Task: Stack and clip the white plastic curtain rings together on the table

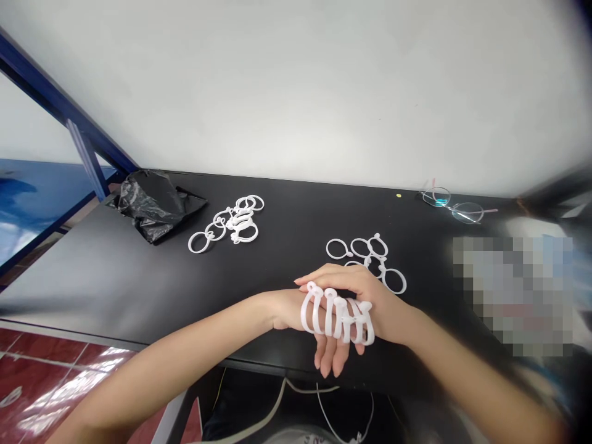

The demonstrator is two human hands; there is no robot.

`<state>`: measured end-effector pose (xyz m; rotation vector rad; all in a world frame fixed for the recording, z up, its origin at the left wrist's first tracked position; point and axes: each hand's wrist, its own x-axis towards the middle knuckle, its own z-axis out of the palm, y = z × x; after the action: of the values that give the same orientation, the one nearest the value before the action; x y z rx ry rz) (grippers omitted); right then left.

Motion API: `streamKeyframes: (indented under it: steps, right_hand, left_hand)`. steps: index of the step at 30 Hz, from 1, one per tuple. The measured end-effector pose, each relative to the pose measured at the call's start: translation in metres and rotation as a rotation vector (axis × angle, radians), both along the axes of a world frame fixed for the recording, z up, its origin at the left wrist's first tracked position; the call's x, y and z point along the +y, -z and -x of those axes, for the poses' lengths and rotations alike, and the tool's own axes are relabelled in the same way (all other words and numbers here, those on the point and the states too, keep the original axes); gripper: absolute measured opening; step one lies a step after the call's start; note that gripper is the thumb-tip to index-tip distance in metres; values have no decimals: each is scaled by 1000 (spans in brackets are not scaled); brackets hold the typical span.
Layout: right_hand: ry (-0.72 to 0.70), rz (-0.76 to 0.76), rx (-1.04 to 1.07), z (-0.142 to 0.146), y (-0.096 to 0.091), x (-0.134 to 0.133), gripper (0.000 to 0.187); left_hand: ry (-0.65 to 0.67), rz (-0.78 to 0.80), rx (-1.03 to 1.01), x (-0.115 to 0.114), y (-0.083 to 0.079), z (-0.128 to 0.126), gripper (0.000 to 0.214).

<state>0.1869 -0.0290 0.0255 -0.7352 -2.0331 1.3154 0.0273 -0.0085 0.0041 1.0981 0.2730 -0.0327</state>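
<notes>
Touches left hand (290, 307) to right hand (367, 288) at a sideways row of white curtain rings (328, 317); can't tell either grip. Has loose rings (369, 246) just beyond right hand.

White wall (319, 98), red-tiled floor (50, 351)

White rings (328, 320); black table (296, 228), bag (155, 206); blue frame (41, 85).
</notes>
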Motion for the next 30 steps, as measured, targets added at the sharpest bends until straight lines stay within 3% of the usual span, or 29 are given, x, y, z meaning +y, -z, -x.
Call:
streamKeyframes:
  steps: [3,9,11,16,19,25,27,30]
  right_hand:
    - [-5,87,-2,-2,-8,1,32]
    - [26,174,-60,-14,-22,5,39]
    - [99,177,-36,-21,-24,7,39]
    - [457,216,163,-28,-21,9,34]
    - [421,304,167,-17,-17,3,39]
    - [476,356,138,13,-12,-16,85]
    - [490,441,170,17,-10,-19,84]
    - [516,554,259,20,-7,-19,65]
  left_hand:
    - [167,207,-34,3,0,4,31]
    - [120,210,-89,6,-3,13,22]
    - [35,229,-133,8,-6,17,23]
    - [-269,215,-127,12,-12,22,20]
    - [-446,163,-57,11,-12,20,19]
    - [-647,-25,77,6,-9,12,15]
    - [-676,-57,56,3,-9,8,15]
    - [-666,-101,-5,-1,-11,4,22]
